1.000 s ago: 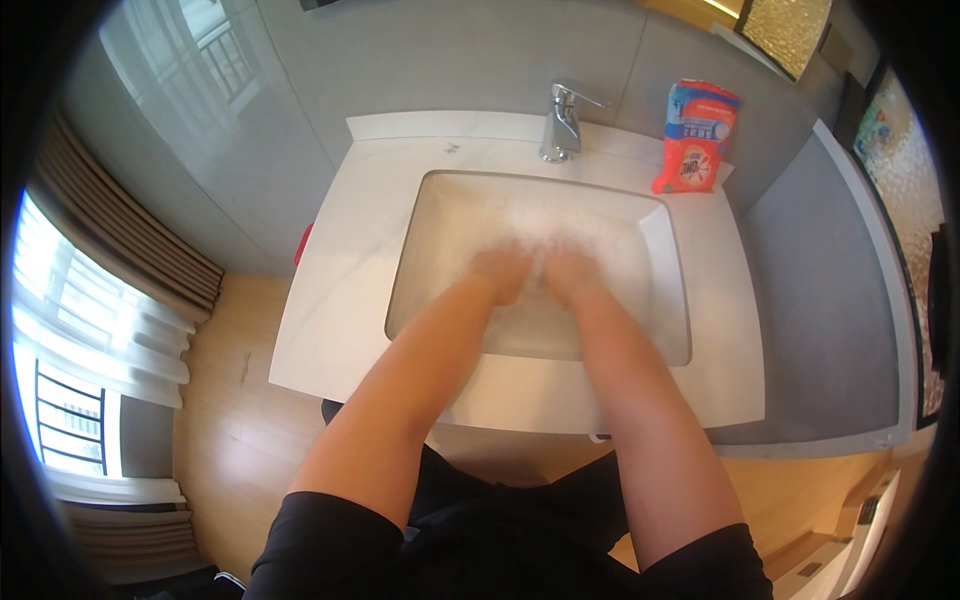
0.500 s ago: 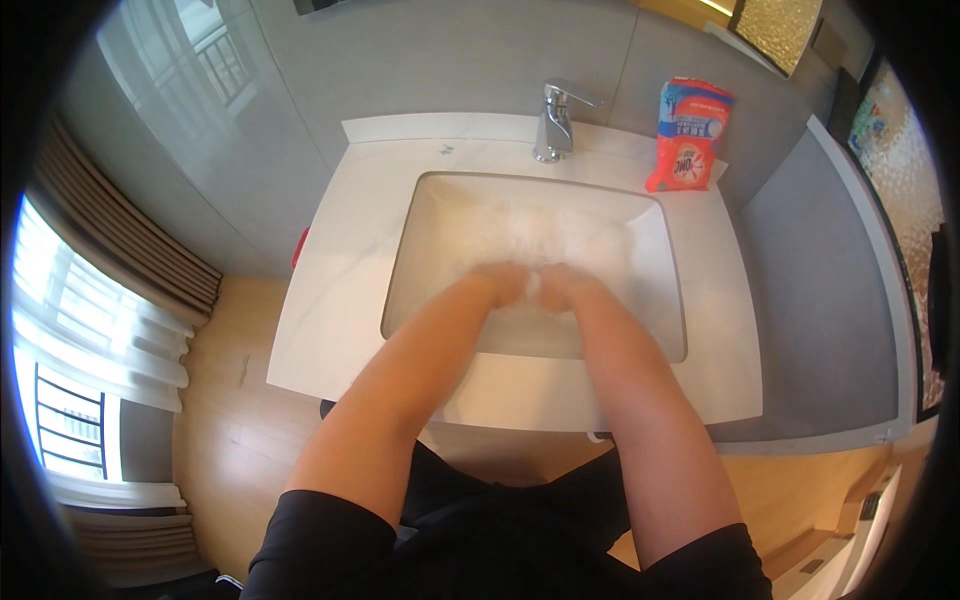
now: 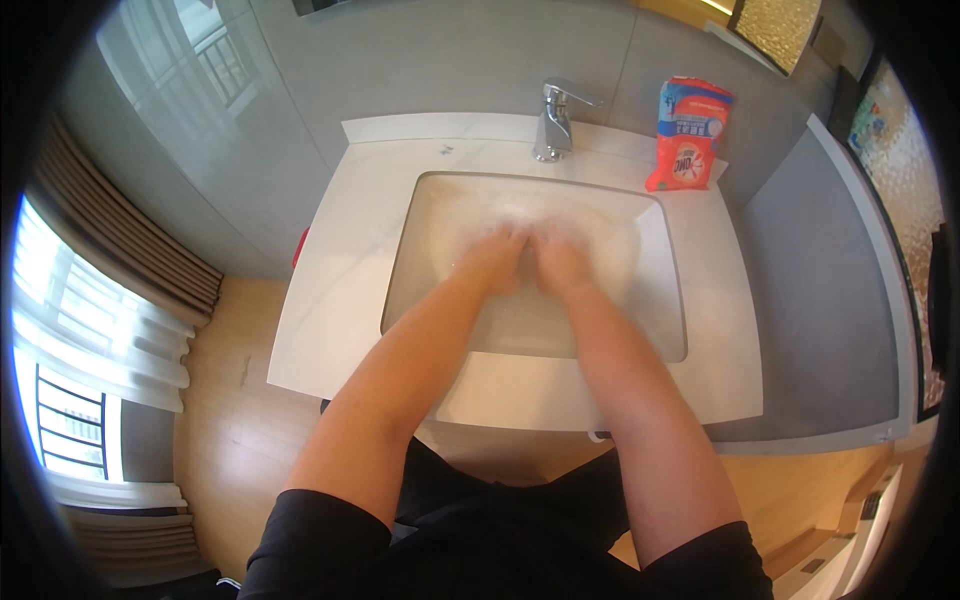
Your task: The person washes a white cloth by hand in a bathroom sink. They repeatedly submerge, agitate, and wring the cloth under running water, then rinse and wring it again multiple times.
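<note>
Both my arms reach down into a white rectangular sink (image 3: 655, 255) that holds cloudy, sudsy water (image 3: 600, 228). My left hand (image 3: 497, 250) is in the middle of the basin, its fingers in the whitish suds and smeared by motion. Close beside it on the right, my right hand (image 3: 560, 255) is also partly in the suds, and its fingers are blurred as well. The foam hides anything that may be under or between the hands. Behind the basin stands a chrome faucet (image 3: 551, 130), which neither hand touches.
A red and blue detergent bag (image 3: 686, 145) stands upright at the countertop's back right corner. The pale marbled countertop (image 3: 340, 290) surrounds the sink. A grey partition (image 3: 825, 310) rises on the right, a tiled wall (image 3: 440, 60) behind. Something red (image 3: 300, 247) shows past the left edge.
Both hands have slid away from me, toward the faucet side of the basin. A small white patch that showed between them is out of sight.
</note>
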The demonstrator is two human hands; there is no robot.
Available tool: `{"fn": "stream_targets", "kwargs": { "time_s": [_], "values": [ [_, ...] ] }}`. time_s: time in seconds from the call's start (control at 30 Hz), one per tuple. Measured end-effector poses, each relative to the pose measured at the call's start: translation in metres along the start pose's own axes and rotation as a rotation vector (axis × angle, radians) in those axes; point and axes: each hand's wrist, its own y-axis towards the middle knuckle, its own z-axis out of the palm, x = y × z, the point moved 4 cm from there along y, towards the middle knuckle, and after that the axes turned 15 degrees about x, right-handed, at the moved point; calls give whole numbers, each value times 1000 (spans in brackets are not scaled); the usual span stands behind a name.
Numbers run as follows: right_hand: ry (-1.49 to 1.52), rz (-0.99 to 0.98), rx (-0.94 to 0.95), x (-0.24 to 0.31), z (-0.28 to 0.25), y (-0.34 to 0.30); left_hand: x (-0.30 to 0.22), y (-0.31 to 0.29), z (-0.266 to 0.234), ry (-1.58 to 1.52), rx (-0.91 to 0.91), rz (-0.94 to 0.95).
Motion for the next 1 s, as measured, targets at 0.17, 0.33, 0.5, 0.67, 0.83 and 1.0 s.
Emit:
{"fn": "stream_targets", "kwargs": {
  "time_s": [0.17, 0.33, 0.5, 0.67, 0.83, 1.0],
  "values": [
    [37, -7, 261, -1, 18, -3, -2, 10, 27, 82, 186, 69],
    [118, 24, 486, -9, 31, 9, -1, 22, 38, 38, 326, 43],
    [196, -19, 528, -4, 38, 7, 0, 26, 44, -33, 337, 88],
    [263, -106, 505, -12, 43, 16, -13, 21, 34, -113, 394, 210],
    [801, -46, 275, -28, -3, 6, 21, 33, 27, -655, 66, 137],
    [1571, -127, 266, -26, -30, -10, 12, 8, -32, -953, -265, 341]
  ]
}}
